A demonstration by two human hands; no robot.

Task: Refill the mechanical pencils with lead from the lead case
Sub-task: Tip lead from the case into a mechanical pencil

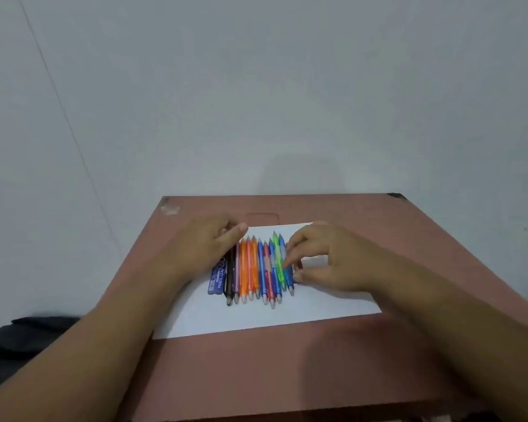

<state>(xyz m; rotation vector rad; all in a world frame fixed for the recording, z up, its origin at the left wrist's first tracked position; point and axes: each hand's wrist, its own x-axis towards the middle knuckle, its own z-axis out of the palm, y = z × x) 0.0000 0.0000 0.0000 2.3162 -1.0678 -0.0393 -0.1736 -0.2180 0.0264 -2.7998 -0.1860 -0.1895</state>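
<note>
Pencils (258, 269) lie side by side on white paper (256, 318) on our brown table (287, 376), the blue lead case (217, 278) touching the row's left end. Our left hand (209, 245) rests there, fingers relaxed. Our right hand (323, 260) seems to pinch the rightmost pencil (296, 268); blur hides the grip.

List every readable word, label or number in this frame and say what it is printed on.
"PENCIL LEAD": on the blue lead case, at the left end of the pencil row, beside the left hand.
Other white print on the case: too blurred to read.
Pencil barrels: no legible text.
</note>
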